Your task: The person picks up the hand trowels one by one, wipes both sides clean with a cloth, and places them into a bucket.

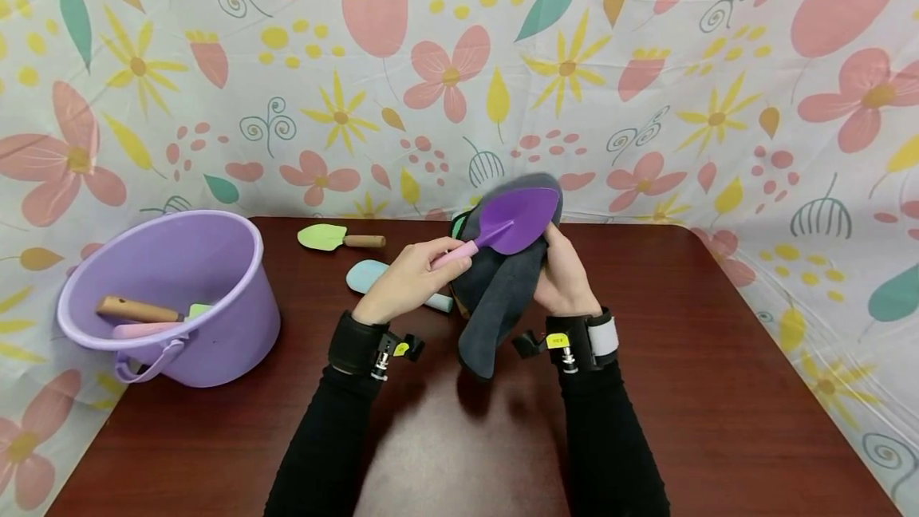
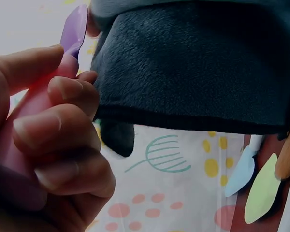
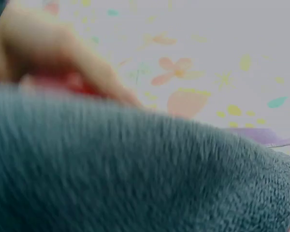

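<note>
My left hand (image 1: 416,274) grips the pink handle (image 2: 26,116) of a small trowel; its purple blade (image 1: 520,218) lies against a dark grey plush cloth (image 1: 495,317). My right hand (image 1: 567,278) holds the cloth from the right, its fingers partly hidden behind it. One long flap of the cloth hangs toward the table, and a bit of green edging shows at its left. In the right wrist view the plush cloth (image 3: 135,169) fills the lower half, blurred. Under my left hand lies a light blue trowel (image 1: 364,274), partly covered by that hand.
A green trowel (image 1: 321,237) with a wooden handle lies at the back of the brown table (image 1: 718,381). On the left stands a purple bucket (image 1: 237,325) holding a wooden-handled tool (image 1: 140,309) and a pink handle (image 1: 143,330). A flowered sheet (image 1: 632,46) hangs behind.
</note>
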### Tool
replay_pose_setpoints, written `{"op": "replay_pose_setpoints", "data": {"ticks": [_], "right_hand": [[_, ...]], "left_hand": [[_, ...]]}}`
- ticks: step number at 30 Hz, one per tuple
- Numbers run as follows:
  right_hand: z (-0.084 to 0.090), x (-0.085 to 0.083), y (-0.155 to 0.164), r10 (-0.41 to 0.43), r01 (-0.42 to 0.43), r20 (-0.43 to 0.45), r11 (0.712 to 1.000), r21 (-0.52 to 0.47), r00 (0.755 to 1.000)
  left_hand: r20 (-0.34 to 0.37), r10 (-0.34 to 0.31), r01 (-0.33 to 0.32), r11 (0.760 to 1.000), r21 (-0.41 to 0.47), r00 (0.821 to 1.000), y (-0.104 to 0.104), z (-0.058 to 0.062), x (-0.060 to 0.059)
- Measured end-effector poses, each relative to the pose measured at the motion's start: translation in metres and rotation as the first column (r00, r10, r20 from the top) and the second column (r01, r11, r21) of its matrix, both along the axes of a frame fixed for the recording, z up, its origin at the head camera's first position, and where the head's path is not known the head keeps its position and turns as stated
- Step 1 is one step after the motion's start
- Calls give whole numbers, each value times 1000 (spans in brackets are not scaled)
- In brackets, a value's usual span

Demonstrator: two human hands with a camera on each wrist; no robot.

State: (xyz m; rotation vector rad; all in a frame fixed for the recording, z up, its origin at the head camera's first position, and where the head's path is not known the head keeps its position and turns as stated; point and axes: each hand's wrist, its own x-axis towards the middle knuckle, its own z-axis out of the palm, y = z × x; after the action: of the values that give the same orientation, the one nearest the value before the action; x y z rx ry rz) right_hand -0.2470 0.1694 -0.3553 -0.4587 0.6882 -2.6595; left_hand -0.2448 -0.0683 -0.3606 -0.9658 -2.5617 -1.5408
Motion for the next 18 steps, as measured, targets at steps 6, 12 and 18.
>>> {"op": "replay_pose_setpoints", "data": {"ticks": [6,12,18], "right_hand": [[0,-1,-1,113,-124,-60,969,-212,992],[2,1,0,65,-84,-96,974,-209,993],[1,2,7,11,-33,-100,973,-227,995]], "left_hand": [[-3,-35,35,998,-44,999,5,-1,2],[-4,-22,22,998,-56,1000,4,-1,2],[14,-12,13,997,-77,1000,3,1,2]]}}
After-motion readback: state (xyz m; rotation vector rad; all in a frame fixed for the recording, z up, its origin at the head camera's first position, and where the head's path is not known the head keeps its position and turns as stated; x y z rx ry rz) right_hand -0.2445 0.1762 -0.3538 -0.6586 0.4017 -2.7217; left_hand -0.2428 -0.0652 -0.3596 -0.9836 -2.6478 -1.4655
